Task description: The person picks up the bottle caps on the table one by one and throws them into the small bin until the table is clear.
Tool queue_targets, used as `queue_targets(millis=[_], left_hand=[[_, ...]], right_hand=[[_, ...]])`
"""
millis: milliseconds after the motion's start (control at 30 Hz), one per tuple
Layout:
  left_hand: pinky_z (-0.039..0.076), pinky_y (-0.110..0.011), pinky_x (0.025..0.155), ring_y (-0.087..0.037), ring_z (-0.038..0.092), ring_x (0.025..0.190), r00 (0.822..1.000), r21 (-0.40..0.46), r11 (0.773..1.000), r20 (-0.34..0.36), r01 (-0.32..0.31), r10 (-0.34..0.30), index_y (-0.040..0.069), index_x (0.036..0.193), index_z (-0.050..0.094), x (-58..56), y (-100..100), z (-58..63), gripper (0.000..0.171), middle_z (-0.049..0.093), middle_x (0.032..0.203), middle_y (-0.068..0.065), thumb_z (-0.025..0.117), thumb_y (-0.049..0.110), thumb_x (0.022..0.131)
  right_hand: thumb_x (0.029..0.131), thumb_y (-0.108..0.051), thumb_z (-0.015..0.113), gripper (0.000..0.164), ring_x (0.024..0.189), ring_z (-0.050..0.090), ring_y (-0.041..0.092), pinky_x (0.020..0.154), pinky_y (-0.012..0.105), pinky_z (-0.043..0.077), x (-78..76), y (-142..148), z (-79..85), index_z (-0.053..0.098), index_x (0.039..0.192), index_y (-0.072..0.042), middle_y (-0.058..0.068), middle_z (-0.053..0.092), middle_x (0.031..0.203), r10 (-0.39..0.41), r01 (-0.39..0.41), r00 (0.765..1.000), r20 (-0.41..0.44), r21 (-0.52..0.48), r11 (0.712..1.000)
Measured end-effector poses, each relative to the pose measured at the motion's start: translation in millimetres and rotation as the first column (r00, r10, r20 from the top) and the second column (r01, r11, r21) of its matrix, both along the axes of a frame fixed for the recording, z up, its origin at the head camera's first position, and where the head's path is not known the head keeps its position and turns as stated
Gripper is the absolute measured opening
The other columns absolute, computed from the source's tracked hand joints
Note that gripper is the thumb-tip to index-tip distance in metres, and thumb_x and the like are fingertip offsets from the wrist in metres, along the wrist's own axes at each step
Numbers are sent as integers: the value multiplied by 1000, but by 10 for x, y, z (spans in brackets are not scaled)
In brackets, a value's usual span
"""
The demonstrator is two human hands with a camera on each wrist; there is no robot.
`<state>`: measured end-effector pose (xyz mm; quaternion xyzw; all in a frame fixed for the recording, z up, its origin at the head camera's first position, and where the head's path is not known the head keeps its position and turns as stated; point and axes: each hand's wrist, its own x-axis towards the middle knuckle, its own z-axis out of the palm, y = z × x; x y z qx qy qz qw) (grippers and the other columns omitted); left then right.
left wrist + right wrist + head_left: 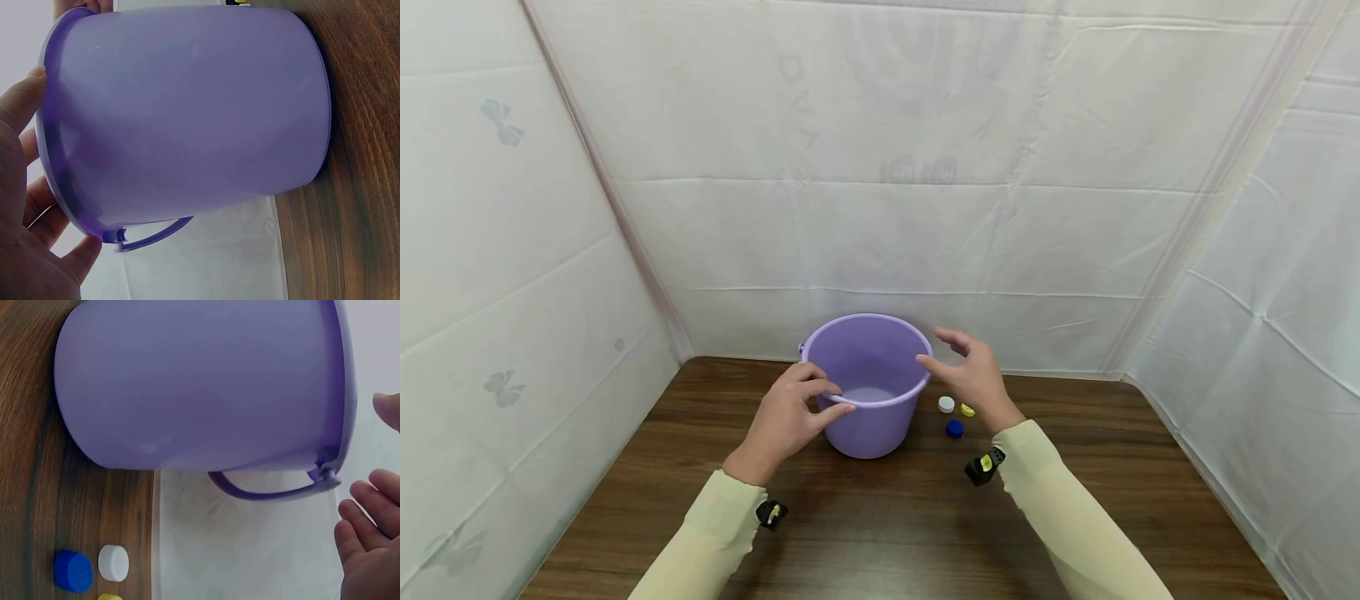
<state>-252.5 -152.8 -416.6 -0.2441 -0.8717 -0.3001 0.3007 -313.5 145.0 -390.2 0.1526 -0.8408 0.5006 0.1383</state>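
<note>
A light purple plastic bucket (868,429) stands upright on the table with its mouth up. My left hand (786,417) grips the rim at its near left side; in the left wrist view the thumb (25,97) lies on the rim and some fingers go behind it. Beside the right side of the rim is my right hand (973,375), thumb and fingers spread apart. The right wrist view shows a gap between those fingers (369,519) and the bucket (200,381). Its handle (262,494) hangs down on the far side.
Right of the bucket lie a white cap (946,405), a blue cap (954,428) and a yellow cap (967,410), partly hidden by the right wrist. Pale sheeting (880,233) encloses the dark wooden table (865,533) at the back and both sides.
</note>
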Motion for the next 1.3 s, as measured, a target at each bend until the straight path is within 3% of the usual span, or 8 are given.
queue_targets(millis=[367,600,867,1300], left_hand=[[52,-29,71,-9,54,85,1000,7,1000,0,6,-6,16,84,80,6,-4,3,25,61,89,6,93,36,75],[52,-29,71,-10,55,85,1000,10,1000,5,5,-5,16,84,80,15,1,11,25,62,90,6,93,36,75],[52,-29,71,-10,55,86,1000,10,1000,-4,3,-3,15,85,80,22,-6,12,26,63,91,5,93,36,74],[52,-28,71,-10,55,85,1000,4,1000,-2,-3,3,16,85,80,16,0,2,26,62,90,5,93,35,74]], right_hand=[[84,-40,86,56,134,58,32,111,48,48,1,188,-91,70,131,-15,8,66,138,-11,11,1000,-2,-26,1000],[84,-37,86,54,134,58,33,102,51,54,21,286,-187,70,129,-12,11,67,137,-17,17,1000,8,-52,999],[85,-39,85,50,131,60,31,105,49,53,42,423,-297,71,128,-16,8,68,136,-67,67,998,4,-17,998],[84,-32,87,47,127,64,31,107,54,49,17,608,-563,73,124,-12,10,71,130,-115,115,993,-8,-7,993]])
